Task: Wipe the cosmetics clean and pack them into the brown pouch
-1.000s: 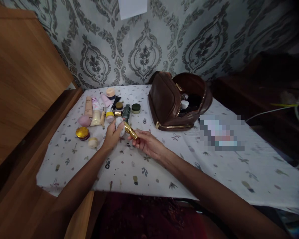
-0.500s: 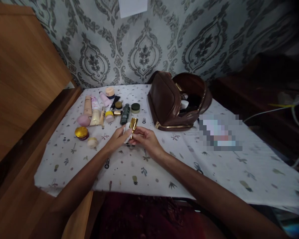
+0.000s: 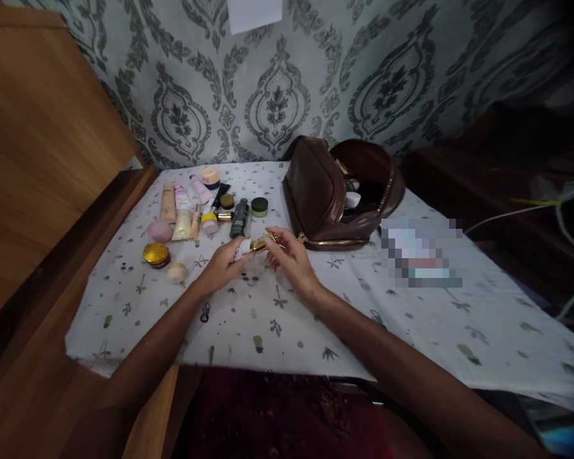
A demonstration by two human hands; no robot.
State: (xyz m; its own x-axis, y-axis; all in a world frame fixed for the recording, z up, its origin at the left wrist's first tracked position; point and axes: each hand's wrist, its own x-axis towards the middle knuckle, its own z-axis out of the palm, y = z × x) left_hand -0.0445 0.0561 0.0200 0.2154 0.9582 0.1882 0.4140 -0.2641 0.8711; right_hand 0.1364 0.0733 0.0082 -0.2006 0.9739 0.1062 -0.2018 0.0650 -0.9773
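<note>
Gold tube (image 3: 263, 243), in the head view, is held over the printed tablecloth (image 3: 289, 357) between the person's two hands, its left end against a white cloth (image 3: 243, 248) pinched in the left hand (image 3: 220, 264), while the right hand (image 3: 294, 261) curls narrowly about the other end (whether it presses or merely touches, one cannot tell). Just beyond the hands lies a dark green bottle (image 3: 240, 220), with a gold-lidded jar (image 3: 156, 254) to the left and an open brown bag (image 3: 310, 191) to the right.
</note>
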